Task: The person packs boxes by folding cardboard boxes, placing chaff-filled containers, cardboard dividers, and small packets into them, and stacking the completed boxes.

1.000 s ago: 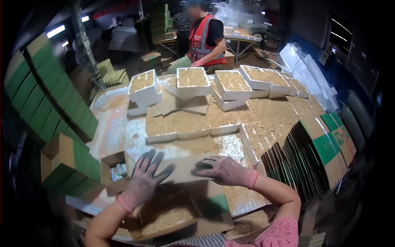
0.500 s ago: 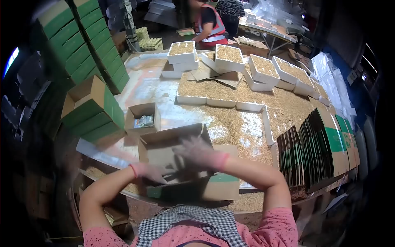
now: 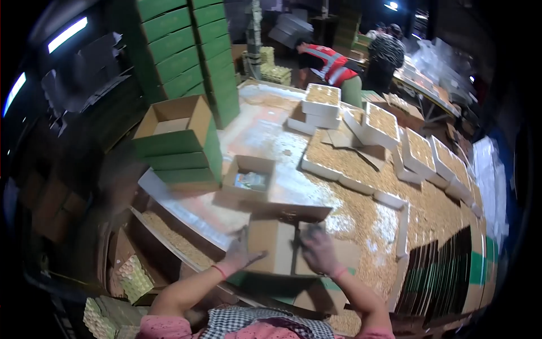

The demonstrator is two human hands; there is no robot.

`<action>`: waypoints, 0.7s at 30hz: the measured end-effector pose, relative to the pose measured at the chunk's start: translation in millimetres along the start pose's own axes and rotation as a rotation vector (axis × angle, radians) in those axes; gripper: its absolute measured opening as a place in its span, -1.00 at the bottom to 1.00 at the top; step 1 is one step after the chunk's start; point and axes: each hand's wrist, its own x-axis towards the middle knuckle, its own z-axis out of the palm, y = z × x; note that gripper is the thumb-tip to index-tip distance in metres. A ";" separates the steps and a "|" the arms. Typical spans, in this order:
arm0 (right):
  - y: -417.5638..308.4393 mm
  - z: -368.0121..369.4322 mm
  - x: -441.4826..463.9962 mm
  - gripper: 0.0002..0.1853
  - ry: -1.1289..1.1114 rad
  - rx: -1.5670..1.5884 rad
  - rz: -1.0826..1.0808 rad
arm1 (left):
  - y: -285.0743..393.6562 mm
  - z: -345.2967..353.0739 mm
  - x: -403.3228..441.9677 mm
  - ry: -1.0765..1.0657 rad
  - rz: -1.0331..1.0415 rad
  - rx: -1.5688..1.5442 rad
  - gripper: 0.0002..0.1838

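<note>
An opened cardboard box (image 3: pixel 271 243) with green outer sides lies in front of me at the near edge of the table. Its inner flaps lie flat with a dark gap between them. My left hand (image 3: pixel 240 254), gloved, is at the box's left side with fingers spread. My right hand (image 3: pixel 319 248), also gloved, is over the right flap; its fingers are bent and dark, and whether they grip the cardboard is unclear. A smaller open carton (image 3: pixel 249 178) with small packets inside sits just beyond the box.
Green boxes (image 3: pixel 178 141) are stacked at left. Folded cartons (image 3: pixel 446 271) stand at right. White foam trays (image 3: pixel 381 124) of wood shavings line the far side. Egg trays (image 3: pixel 134 277) lie lower left. A person in a red vest (image 3: pixel 333 65) bends behind the table.
The view has swung left. My hands have moved from inside the box to its left side and right flap, and the flaps now lie flat. The person in the vest bends lower.
</note>
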 end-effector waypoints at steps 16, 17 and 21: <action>-48.8 -136.3 240.1 -0.47 0.539 1.659 0.392 | -127.3 -261.8 117.7 0.562 0.402 -1.725 -0.60; -31.4 -126.3 276.9 -0.48 0.619 1.529 0.313 | -123.0 -298.0 113.9 0.724 0.266 -1.536 -0.57; -24.5 -76.4 397.3 -0.57 0.858 1.063 0.206 | -211.9 -345.3 151.3 0.556 0.057 -0.645 -0.27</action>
